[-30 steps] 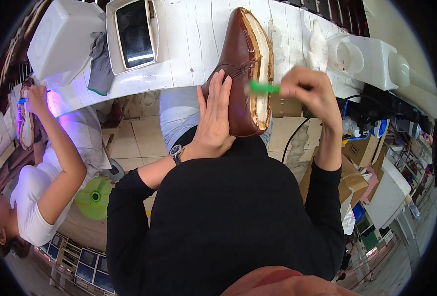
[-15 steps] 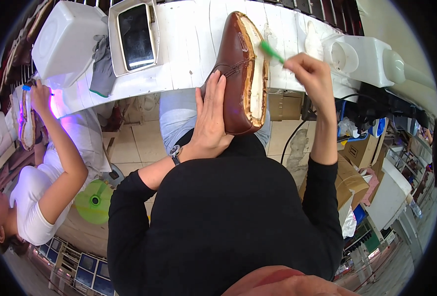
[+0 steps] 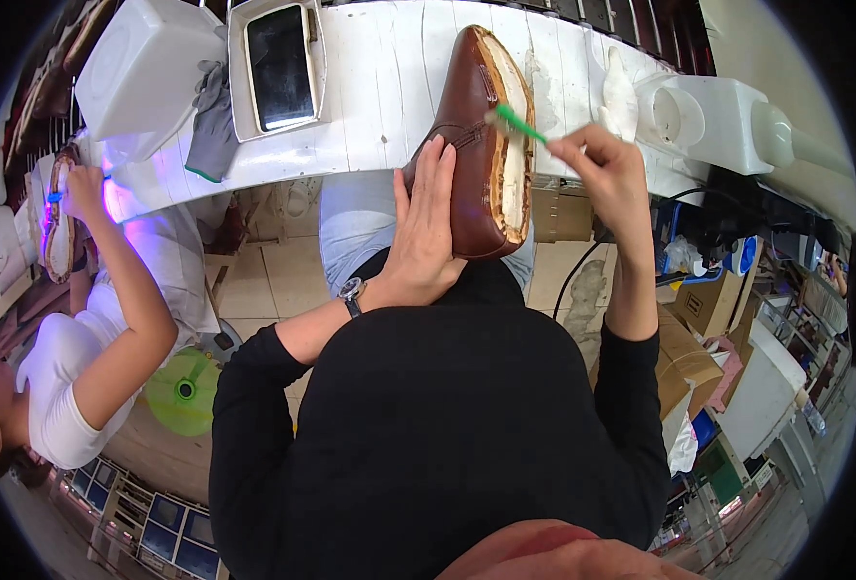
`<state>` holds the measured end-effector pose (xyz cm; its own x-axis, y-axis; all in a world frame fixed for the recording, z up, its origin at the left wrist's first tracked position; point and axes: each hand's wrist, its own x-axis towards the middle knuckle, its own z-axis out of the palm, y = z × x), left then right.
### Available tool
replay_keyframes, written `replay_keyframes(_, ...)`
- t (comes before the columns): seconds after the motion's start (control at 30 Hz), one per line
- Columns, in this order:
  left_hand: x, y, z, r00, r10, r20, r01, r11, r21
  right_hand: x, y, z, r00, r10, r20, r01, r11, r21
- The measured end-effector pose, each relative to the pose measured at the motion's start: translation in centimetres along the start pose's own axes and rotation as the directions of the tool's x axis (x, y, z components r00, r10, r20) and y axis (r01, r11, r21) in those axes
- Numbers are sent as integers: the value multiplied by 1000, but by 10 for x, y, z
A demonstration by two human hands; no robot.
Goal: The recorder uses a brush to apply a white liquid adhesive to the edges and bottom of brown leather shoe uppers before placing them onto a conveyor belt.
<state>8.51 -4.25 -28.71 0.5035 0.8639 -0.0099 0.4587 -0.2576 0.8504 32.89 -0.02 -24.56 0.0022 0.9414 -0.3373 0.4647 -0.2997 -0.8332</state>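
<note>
A brown leather shoe [image 3: 469,184] without an outsole lies on its side over the near edge of the white table, toe pointing away. Its pale underside, rimmed by a rough tan edge, faces right. My left hand [image 3: 426,208] lies against the leather upper with fingers stretched out, steadying the shoe from the left. Pinched in my right hand [image 3: 602,179] is a green-handled brush [image 3: 520,124], much like a toothbrush. The bristle end meets the tan edge of the shoe, around the middle of its length.
A white table [image 3: 370,97] curves across the front. On its left are a white plastic container [image 3: 138,82], a grey glove [image 3: 213,126] and a box-like tray [image 3: 322,72] with a dark panel. A white jug [image 3: 723,121] lies at right. A co-worker's hand [image 3: 85,193] holds another shoe at far left.
My right hand has brought the brush slightly left and nearer, from the pale underside onto the shoe's edge. My left hand keeps its place on the shoe.
</note>
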Motion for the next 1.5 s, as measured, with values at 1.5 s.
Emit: replay_keyframes(1.5,-1,-6,-10,995,-45,-86,37,995,-96,25,-68,-22,779,-319,540,423,903,-78)
